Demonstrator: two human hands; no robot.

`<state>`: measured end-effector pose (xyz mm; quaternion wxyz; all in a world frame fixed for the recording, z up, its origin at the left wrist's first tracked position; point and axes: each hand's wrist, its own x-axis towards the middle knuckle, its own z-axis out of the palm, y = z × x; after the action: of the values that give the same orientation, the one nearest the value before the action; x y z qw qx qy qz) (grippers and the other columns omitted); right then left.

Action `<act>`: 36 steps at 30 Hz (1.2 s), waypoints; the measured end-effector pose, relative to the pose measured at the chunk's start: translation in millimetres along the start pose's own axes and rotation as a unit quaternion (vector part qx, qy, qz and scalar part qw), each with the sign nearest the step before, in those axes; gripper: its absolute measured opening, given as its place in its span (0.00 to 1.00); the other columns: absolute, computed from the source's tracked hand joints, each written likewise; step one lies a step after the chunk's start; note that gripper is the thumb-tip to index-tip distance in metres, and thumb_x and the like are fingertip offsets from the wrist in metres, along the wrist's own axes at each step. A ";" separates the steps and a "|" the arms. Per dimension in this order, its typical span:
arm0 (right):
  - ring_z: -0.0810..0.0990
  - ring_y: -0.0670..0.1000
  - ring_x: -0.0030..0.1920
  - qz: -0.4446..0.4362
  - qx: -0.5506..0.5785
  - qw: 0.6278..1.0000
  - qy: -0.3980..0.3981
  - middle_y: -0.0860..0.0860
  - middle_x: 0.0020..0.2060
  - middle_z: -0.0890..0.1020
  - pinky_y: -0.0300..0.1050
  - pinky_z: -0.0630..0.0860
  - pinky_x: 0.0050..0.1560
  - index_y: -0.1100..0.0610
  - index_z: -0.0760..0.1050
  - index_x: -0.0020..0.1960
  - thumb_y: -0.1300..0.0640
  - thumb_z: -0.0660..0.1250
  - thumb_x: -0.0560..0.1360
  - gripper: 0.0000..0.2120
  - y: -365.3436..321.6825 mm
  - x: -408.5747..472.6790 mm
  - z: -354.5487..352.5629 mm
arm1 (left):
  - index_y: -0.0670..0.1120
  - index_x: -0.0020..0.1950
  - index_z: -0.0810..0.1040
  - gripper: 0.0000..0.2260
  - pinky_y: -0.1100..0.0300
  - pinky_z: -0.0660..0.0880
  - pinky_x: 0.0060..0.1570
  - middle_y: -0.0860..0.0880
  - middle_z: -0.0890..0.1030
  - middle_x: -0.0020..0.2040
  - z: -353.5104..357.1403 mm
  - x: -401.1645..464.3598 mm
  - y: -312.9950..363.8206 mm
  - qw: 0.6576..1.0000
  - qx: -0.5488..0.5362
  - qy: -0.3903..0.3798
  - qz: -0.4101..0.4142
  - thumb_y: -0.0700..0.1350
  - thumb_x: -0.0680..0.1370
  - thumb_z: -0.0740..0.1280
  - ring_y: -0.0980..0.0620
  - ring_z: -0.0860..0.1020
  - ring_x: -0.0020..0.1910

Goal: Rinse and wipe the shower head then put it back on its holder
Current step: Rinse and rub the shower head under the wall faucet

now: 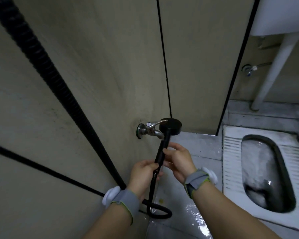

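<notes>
At the centre of the frame you are holding the black shower head (170, 126) up beside the wall tap (149, 130). Your left hand (144, 171) is curling round the handle's lower end, while your right hand (177, 160) is pinching the handle higher up. The black hose (160, 211) is looping on the wet floor (193, 219) below your wrists.

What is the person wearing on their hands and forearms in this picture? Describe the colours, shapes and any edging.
Both forearms are bare, with no sleeves or gloves. Each wrist carries a grey fabric band edged in yellow-green, with a round white plastic disc attached. The right wrist's band matches, with its own white disc.
</notes>
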<state>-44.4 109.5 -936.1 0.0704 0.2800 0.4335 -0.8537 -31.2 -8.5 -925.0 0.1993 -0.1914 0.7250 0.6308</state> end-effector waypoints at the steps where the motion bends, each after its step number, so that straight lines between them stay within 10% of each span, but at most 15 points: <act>1: 0.80 0.54 0.38 -0.003 -0.009 1.000 -0.002 0.60 0.43 0.80 0.42 0.78 0.31 0.61 0.72 0.59 0.70 0.60 0.77 0.13 -0.4 -4.8 -0.4 | 0.38 0.50 0.79 0.04 0.57 0.77 0.39 0.45 0.84 0.36 0.3 -1.2 0.8 1.000 0.007 0.007 0.011 0.35 0.77 0.66 0.47 0.81 0.36; 9: 0.82 0.63 0.49 -0.007 -0.073 0.997 -0.012 0.68 0.53 0.81 0.55 0.78 0.53 0.63 0.73 0.63 0.68 0.63 0.77 0.15 15.6 -39.1 -16.7 | 0.38 0.55 0.78 0.08 0.66 0.74 0.28 0.44 0.81 0.41 -0.6 -20.7 -13.6 0.998 0.051 -0.034 0.002 0.34 0.77 0.67 0.55 0.79 0.31; 22: 0.83 0.61 0.44 0.012 -0.066 0.998 -0.014 0.61 0.43 0.84 0.48 0.82 0.43 0.62 0.76 0.60 0.68 0.64 0.76 0.13 43.9 -62.0 -46.7 | 0.38 0.55 0.79 0.09 0.45 0.78 0.50 0.35 0.80 0.48 -1.0 -45.8 -52.6 0.995 0.092 -0.036 0.017 0.33 0.76 0.68 0.42 0.80 0.44; 30: 0.84 0.56 0.40 0.012 -0.061 0.998 -0.026 0.59 0.41 0.85 0.44 0.80 0.39 0.59 0.76 0.58 0.67 0.64 0.77 0.12 53.3 -66.4 -64.2 | 0.46 0.46 0.80 0.07 0.61 0.76 0.35 0.48 0.78 0.38 1.3 -45.4 -67.8 0.989 0.130 -0.053 0.037 0.34 0.74 0.70 0.54 0.78 0.34; 36: 0.83 0.60 0.43 0.012 -0.057 0.998 -0.028 0.64 0.45 0.83 0.44 0.80 0.39 0.61 0.75 0.60 0.69 0.64 0.77 0.13 58.1 -64.5 -68.6 | 0.49 0.45 0.80 0.08 0.57 0.78 0.42 0.49 0.79 0.39 2.4 -42.1 -77.3 0.987 0.151 -0.042 0.040 0.36 0.73 0.72 0.52 0.79 0.36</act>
<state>59.1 119.4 -974.1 0.1083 0.2568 0.4759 -0.8342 45.4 -15.2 -967.8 0.2308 -0.1027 0.8099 0.5294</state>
